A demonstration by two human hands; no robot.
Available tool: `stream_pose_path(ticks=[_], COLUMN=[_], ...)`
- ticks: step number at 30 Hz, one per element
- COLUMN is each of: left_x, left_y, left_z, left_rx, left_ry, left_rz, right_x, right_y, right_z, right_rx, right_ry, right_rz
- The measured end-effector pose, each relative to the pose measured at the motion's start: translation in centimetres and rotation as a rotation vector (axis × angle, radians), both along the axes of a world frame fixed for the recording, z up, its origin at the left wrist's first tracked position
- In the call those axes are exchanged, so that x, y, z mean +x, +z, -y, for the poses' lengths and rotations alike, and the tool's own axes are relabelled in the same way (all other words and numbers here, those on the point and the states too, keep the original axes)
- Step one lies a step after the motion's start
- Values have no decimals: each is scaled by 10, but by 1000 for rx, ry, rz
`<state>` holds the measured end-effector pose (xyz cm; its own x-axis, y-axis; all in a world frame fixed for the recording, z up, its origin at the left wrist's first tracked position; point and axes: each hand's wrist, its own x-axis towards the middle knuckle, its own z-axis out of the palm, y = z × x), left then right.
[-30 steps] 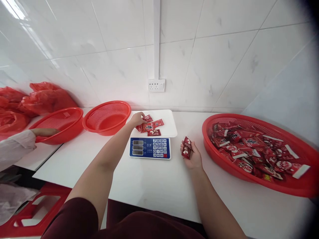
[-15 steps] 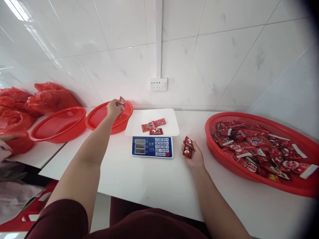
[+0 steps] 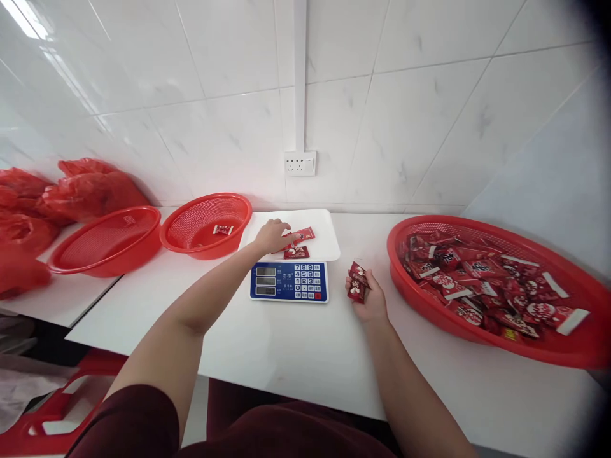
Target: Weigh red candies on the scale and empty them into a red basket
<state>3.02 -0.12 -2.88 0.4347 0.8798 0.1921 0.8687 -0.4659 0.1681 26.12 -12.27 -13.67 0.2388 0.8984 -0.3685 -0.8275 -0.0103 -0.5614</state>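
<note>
My left hand (image 3: pixel 273 236) is over the white weighing tray (image 3: pixel 329 236) of a digital scale, fingers apart, its fingertips at the red snack packets (image 3: pixel 302 235) lying there. A darker red packet (image 3: pixel 296 252) lies at the tray's front. The scale's blue keypad panel (image 3: pixel 289 282) faces me. To the right of the scale, my right hand (image 3: pixel 370 299) is closed around a couple of small dark red snack packets (image 3: pixel 357 282). One small packet (image 3: pixel 223 229) lies inside the red plastic basket (image 3: pixel 179 246) left of the scale.
A large red basket (image 3: pixel 398 264) heaped with red snack packets (image 3: pixel 477 277) stands at the right. Farther left are another red basket (image 3: pixel 102 264) and tied red plastic bags (image 3: pixel 95 191). A wall socket (image 3: pixel 300 163) is behind the scale. A red stool (image 3: pixel 28 429) stands lower left.
My left hand has moved right from the left basket to the weighing tray. The packet it held now lies in that basket. My right hand still holds its packets.
</note>
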Motion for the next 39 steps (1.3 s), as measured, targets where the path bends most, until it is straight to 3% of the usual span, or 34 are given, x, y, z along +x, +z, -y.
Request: stream_pose_path(ticks=[7, 16, 20, 25, 28, 31, 34, 39], left_x=[24, 17, -21, -101, -126, -112, -67, 2], left_y=[-11, 1, 21, 58, 69, 61, 38, 12], left_z=[-6, -7, -18, -29, -26, -16, 3, 46], left_rx=[-100, -68, 75, 174, 206, 194, 113, -224], left_ry=[72, 68, 181, 406, 445, 356, 195, -190], left_rz=[-36, -80, -38, 24, 29, 55, 63, 130], right_x=[0, -1, -1, -2, -3, -2, -1, 0], right_y=[-1, -3, -1, 1, 2, 2, 0, -3], right_z=[0, 0, 0, 0, -1, 0, 0, 0], right_rx=[10, 6, 12, -2, -16, -20, -11, -11], right_ry=[22, 25, 19, 31, 15, 9, 18, 17], right_rz=[10, 28, 23, 21, 28, 18, 20, 37])
